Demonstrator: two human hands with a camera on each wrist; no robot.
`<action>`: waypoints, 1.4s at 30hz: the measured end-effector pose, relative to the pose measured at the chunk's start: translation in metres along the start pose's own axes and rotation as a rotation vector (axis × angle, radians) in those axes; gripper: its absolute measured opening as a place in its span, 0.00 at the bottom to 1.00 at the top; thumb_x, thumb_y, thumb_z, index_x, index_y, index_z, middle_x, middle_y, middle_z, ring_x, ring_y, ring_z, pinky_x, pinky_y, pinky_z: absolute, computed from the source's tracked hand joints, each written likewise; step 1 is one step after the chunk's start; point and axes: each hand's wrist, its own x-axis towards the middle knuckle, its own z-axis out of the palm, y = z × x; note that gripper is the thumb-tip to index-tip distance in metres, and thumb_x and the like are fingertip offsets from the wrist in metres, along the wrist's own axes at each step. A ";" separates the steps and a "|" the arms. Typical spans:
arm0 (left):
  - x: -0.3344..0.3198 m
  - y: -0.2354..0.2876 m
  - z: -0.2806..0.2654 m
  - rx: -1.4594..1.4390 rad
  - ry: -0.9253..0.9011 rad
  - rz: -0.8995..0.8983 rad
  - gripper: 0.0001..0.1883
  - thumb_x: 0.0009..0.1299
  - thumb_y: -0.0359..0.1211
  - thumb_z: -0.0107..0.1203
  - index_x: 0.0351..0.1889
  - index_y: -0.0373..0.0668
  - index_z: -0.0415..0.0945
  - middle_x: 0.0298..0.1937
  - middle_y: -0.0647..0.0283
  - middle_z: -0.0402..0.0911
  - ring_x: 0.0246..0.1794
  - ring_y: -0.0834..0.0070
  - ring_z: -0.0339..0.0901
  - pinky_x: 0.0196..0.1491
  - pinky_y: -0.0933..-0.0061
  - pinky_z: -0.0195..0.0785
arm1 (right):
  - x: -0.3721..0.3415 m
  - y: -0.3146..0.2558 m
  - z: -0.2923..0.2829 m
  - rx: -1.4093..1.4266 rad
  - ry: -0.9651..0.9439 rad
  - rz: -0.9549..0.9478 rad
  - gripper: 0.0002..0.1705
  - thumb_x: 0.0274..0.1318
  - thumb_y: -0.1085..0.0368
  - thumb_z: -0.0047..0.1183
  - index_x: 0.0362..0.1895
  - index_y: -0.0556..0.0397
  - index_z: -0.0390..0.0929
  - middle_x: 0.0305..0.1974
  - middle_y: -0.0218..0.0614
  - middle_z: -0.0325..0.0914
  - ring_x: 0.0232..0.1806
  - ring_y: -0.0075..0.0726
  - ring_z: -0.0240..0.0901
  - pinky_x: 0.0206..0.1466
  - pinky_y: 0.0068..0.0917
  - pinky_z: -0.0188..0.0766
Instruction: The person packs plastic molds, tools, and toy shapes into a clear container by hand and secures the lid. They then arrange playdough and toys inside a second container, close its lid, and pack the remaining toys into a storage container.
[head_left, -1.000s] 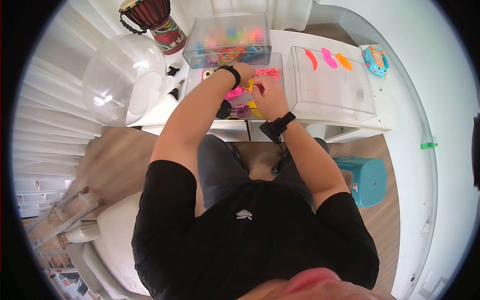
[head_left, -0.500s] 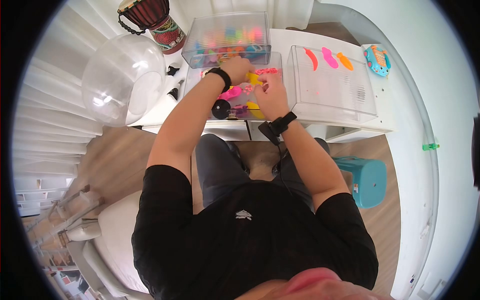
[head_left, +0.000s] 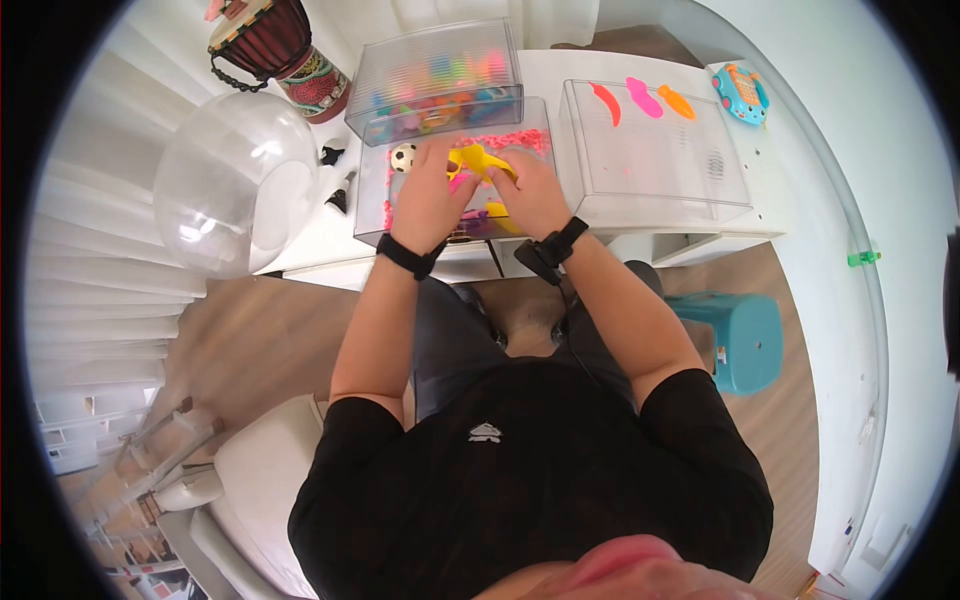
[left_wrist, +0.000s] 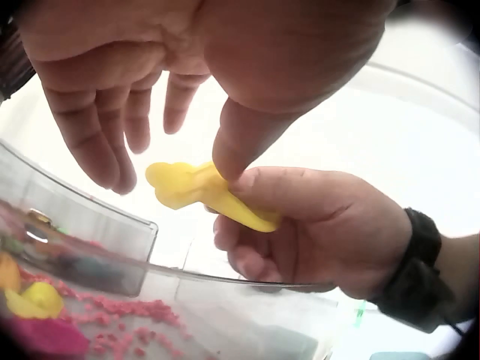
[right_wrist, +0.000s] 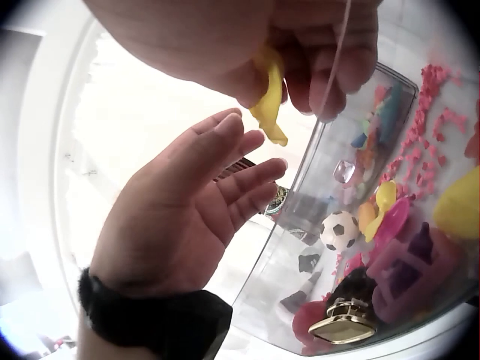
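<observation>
A soft yellow toy piece (head_left: 478,160) with rounded lobes at one end is between my hands, over the clear bin (head_left: 372,190). My right hand (head_left: 535,195) pinches it between thumb and fingers, plain in the right wrist view. Spread and fairly straight, the fingers of my left hand (head_left: 430,200) hang beside the piece. The left thumb overlaps the yellow piece (left_wrist: 199,187) in the left wrist view. Inside the bin are a small toy football (right_wrist: 340,230), pink bits (right_wrist: 431,112), a magenta piece (right_wrist: 390,229), and a purple-and-pink toy (right_wrist: 416,270).
A clear box of colourful toys (head_left: 435,85) stands at the bin's back. To the right, an upturned clear box (head_left: 650,160) bears red, pink and orange shapes. Left are a clear dome (head_left: 235,185) and a drum (head_left: 300,70); a toy phone (head_left: 742,95) sits far right.
My left hand has come back from the bin's far side towards me, and its fingers have spread. The yellow piece has come up, and my right hand now pinches it.
</observation>
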 end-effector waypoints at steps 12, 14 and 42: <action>-0.014 -0.003 0.033 0.129 -0.093 -0.167 0.18 0.71 0.42 0.65 0.56 0.47 0.81 0.50 0.61 0.86 0.39 0.61 0.85 0.44 0.59 0.79 | -0.006 -0.012 -0.048 0.472 0.175 0.253 0.11 0.75 0.64 0.54 0.55 0.56 0.77 0.38 0.32 0.82 0.29 0.21 0.78 0.35 0.25 0.76; -0.014 0.001 0.032 0.128 -0.120 -0.183 0.18 0.71 0.42 0.65 0.56 0.47 0.81 0.50 0.61 0.86 0.40 0.60 0.86 0.44 0.59 0.79 | 0.006 -0.005 -0.081 0.352 0.251 0.232 0.11 0.77 0.64 0.53 0.55 0.57 0.75 0.35 0.31 0.80 0.30 0.21 0.76 0.35 0.22 0.75; -0.014 0.002 0.030 0.156 -0.149 -0.220 0.16 0.71 0.44 0.62 0.51 0.47 0.84 0.46 0.62 0.88 0.45 0.60 0.87 0.47 0.58 0.81 | 0.091 0.223 -0.327 -1.003 0.063 0.628 0.17 0.53 0.59 0.63 0.45 0.52 0.89 0.48 0.50 0.89 0.52 0.53 0.86 0.60 0.44 0.79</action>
